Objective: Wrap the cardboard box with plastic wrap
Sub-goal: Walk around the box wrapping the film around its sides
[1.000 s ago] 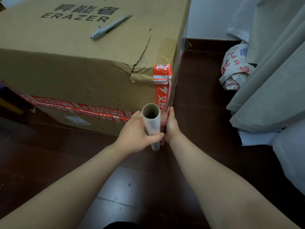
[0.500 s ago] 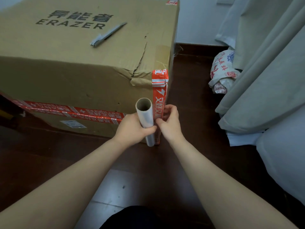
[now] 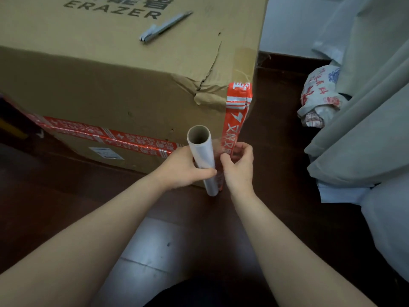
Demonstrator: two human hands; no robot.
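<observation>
Two hands work at the near right corner of the large brown cardboard box [image 3: 110,89], which sits on the dark wooden floor [image 3: 276,156]. I see the left hand [image 3: 186,169] wrapped round the middle of the roll of clear plastic wrap [image 3: 202,151], thumb across its front, holding it upright just in front of that corner with the open cardboard core facing up. The right hand [image 3: 240,167] is just right of the roll, its fingers [image 3: 241,147] curled and pinching the loose film [image 3: 218,149] at the strip of orange printed tape [image 3: 236,116] that runs down the box's corner edge; I cannot tell whether the film already touches the tape. A second band of orange tape [image 3: 106,136] crosses the box's front face low down. On top of the box lies a grey pen [image 3: 164,26], and the cardboard is torn near the corner. Right of the box, well apart, a crumpled white bag with red print [image 3: 318,96] lies against pale grey-green curtains [image 3: 365,129].
</observation>
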